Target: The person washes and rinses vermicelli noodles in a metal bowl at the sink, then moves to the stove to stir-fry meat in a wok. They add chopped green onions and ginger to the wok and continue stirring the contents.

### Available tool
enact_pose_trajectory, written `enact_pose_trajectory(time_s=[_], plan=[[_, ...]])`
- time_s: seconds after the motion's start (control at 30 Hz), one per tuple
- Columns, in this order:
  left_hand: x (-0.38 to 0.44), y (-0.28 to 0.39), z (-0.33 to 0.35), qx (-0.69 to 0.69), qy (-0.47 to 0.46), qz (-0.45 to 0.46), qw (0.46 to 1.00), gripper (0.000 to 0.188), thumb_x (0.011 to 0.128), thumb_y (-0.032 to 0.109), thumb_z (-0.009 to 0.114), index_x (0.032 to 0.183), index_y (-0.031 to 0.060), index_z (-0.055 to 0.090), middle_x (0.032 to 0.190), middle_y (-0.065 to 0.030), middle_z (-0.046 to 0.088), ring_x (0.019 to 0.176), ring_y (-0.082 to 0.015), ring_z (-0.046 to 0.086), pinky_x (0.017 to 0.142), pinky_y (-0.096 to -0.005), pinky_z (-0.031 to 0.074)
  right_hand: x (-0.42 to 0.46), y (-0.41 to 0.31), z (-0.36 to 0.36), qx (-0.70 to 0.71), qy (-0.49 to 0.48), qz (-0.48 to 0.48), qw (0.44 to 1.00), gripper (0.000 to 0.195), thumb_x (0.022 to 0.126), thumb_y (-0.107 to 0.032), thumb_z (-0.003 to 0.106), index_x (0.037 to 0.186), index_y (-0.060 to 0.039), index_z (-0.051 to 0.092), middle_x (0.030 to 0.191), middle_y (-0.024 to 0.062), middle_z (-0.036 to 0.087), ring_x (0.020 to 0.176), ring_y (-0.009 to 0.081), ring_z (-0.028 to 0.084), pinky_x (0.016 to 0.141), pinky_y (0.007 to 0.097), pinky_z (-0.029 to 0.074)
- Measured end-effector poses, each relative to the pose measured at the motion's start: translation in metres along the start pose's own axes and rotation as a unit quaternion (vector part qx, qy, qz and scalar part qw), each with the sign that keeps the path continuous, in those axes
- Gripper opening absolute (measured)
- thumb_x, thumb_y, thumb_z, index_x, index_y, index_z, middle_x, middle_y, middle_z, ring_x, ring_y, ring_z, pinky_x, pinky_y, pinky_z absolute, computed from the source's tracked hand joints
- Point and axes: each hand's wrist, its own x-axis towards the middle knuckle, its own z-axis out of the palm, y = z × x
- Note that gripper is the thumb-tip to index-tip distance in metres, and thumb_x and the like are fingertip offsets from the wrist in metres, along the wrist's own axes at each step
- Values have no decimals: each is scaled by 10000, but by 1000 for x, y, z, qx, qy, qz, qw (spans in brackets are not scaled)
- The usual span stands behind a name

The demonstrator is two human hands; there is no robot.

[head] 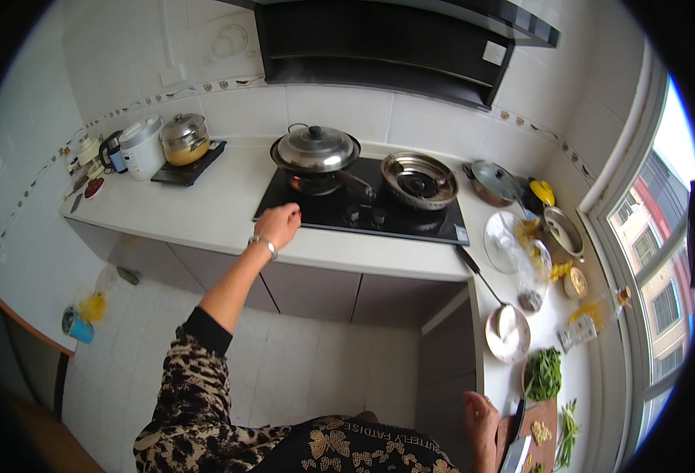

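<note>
My left hand (278,226) hangs over the counter's front edge, by the left front corner of the black gas hob (324,213). Its fingers are curled in; whether they hold something is not visible. Beyond it a lidded wok (315,151) sits over a lit flame, its handle pointing towards the right front. At the lower right, my right hand (481,417) is beside a wooden cutting board (547,414) with a knife (516,454) and chopped garlic (541,432). That hand's fingers are partly bent and I cannot tell if they hold anything.
A metal ring (419,180) surrounds the right burner. Along the right counter are a lidded pan (494,182), a ladle (489,285) resting on a plate (508,353), an oil bottle (604,310) and leafy greens (542,374). A steel pot (184,139) and rice cooker (142,148) stand at left.
</note>
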Motion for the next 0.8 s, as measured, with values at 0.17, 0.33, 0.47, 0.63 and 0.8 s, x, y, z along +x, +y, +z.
enact_pose_trajectory(time_s=[0.17,0.33,0.47,0.63,0.8], plan=[[165,-45,17,78,48,-40,995,224,853,303,491,919,146,636,817,-145,643,814,-364,597,669,-450,474,61,13,81,-54,-12,-26,998,110,777,-23,605,836,-85,674,718,91,625,644,268,620,581,341,506],[299,-58,58,198,-78,-79,974,378,863,420,495,1066,129,624,1052,-109,643,998,-314,591,829,-440,477,147,8,139,-55,-79,-18,995,201,826,-126,591,1017,-137,650,877,125,639,743,298,631,634,370,512],[372,-76,97,216,-111,-67,968,479,853,471,505,1169,121,590,1024,-128,651,985,-297,601,839,-416,464,207,-17,163,-46,-140,8,989,221,805,-145,598,1022,-154,639,890,117,634,767,316,623,642,395,512],[410,-100,118,267,-181,10,946,484,820,503,518,1082,111,627,972,-142,662,934,-285,619,808,-406,470,243,-45,176,-75,-153,1,985,243,795,-141,601,1035,-158,635,905,105,636,779,315,623,661,393,512],[419,-132,86,143,-90,-19,986,438,768,481,505,1014,140,629,936,-142,663,897,-343,618,764,-456,477,253,-92,196,-100,-108,30,989,204,790,-131,620,991,-108,643,881,119,634,784,310,627,650,377,512]])
